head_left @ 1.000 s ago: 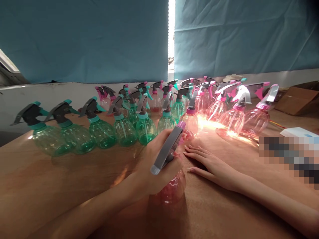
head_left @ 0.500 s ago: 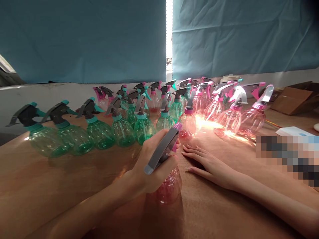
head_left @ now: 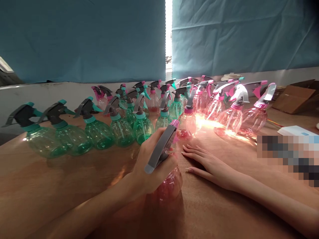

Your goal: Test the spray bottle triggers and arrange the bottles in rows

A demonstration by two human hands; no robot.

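My left hand (head_left: 152, 162) is wrapped round the neck of a pink spray bottle (head_left: 170, 186) with a grey head and pink nozzle. Its ribbed body shows below my fingers, and its collar is hidden by them. Flat on the wooden table (head_left: 214, 212), to the right of that bottle, lies my right hand (head_left: 206, 162), fingers stretched out and holding nothing. Just beyond the fingertips stands another pink spray bottle (head_left: 186, 125). A green spray bottle (head_left: 143, 127) with teal collar stands behind my left hand, in a row of similar ones.
More green bottles (head_left: 72, 139) line the left side, each with some liquid at the bottom. Several pink bottles (head_left: 230, 121) stand at the right in bright sunlight. A cardboard box (head_left: 294, 98) and a white box (head_left: 296, 131) are at the far right. Blue curtains (head_left: 82, 39) hang behind.
The held bottle has shifted very slightly, its nozzle a little to the left, still in my left hand. My right hand has stayed put.
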